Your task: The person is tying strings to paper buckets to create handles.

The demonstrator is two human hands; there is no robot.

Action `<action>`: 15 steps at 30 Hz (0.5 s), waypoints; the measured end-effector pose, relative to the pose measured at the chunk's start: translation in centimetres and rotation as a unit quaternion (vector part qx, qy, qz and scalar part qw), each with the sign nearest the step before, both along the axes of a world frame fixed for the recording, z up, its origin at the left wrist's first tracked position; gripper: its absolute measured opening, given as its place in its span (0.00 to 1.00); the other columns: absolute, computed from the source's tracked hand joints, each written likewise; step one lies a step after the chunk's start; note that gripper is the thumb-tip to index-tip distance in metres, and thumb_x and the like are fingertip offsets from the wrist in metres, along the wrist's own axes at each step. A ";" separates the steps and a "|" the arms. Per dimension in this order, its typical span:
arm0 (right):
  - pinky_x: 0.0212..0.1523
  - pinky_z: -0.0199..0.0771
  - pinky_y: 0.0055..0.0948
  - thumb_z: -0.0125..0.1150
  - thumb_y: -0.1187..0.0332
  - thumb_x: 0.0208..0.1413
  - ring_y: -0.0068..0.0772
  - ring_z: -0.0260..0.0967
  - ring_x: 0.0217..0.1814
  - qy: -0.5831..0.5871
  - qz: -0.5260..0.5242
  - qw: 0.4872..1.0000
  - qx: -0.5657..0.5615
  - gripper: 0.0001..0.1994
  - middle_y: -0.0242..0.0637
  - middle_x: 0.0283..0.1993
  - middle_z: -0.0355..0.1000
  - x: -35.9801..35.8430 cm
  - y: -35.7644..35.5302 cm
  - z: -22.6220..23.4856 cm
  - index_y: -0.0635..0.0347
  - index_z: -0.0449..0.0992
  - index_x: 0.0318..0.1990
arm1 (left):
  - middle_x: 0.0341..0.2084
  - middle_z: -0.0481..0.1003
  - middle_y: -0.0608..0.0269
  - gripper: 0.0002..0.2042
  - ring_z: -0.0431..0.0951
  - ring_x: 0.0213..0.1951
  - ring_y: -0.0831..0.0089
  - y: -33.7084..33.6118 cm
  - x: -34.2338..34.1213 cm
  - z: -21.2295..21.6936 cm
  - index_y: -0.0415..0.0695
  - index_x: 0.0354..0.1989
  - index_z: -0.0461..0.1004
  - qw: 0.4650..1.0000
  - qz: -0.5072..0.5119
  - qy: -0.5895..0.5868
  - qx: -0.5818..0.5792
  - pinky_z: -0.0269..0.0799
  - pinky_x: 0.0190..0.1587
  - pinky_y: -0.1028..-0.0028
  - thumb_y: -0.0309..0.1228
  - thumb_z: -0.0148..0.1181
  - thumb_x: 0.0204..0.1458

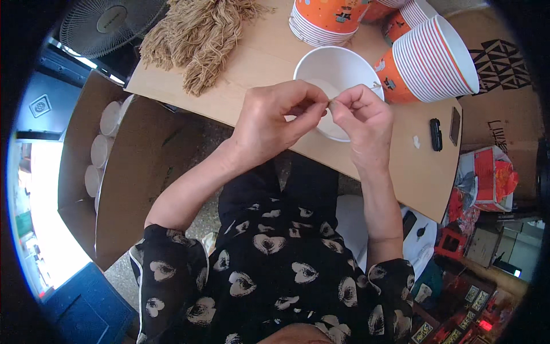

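Over a white paper bucket, my two hands meet fingertip to fingertip. My left hand is closed in a pinch, thumb against forefinger. My right hand pinches at the same spot from the other side. Between the fingertips shows a tiny bit of thin tan cord; most of it is hidden by the fingers. Another short tan cord piece sticks out at the bucket's right rim. The bucket's open mouth faces up toward me, partly covered by my hands.
A heap of tan cords lies at the table's far left. Stacked orange printed buckets stand behind, and another stack lies tilted at right. A black box cutter rests nearby. Left of the table, an open carton holds white buckets.
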State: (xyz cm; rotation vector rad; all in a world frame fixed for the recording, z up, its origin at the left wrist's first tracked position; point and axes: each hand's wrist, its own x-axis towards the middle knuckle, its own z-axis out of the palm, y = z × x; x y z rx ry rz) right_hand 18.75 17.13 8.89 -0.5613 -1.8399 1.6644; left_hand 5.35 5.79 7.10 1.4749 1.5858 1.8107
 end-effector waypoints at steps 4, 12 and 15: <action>0.37 0.68 0.17 0.61 0.77 0.55 0.15 0.68 0.34 0.033 -0.018 0.999 0.018 0.03 0.30 0.33 0.73 0.2 -0.6 -0.5 0.66 0.74 0.35 | 0.33 0.79 0.61 0.05 0.81 0.37 0.76 -0.2 -0.1 0.0 0.33 0.39 0.76 0.999 -0.031 -0.023 0.001 0.80 0.43 0.76 0.19 0.59 0.56; 0.41 0.70 0.19 0.64 0.73 0.58 0.19 0.70 0.36 0.055 0.002 0.998 0.018 0.07 0.33 0.34 0.74 0.6 -0.4 -0.9 0.67 0.74 0.39 | 0.32 0.80 0.60 0.04 0.82 0.33 0.77 0.2 0.5 -0.7 0.34 0.36 0.77 0.996 -0.015 -0.066 0.056 0.81 0.38 0.77 0.19 0.62 0.52; 0.41 0.71 0.19 0.63 0.74 0.58 0.20 0.70 0.36 0.070 0.003 0.995 0.073 0.07 0.34 0.34 0.74 0.8 -0.1 -1.1 0.68 0.74 0.39 | 0.32 0.80 0.60 0.04 0.82 0.35 0.77 0.3 0.4 -0.9 0.34 0.36 0.77 0.995 -0.019 -0.063 0.070 0.81 0.38 0.77 0.19 0.62 0.52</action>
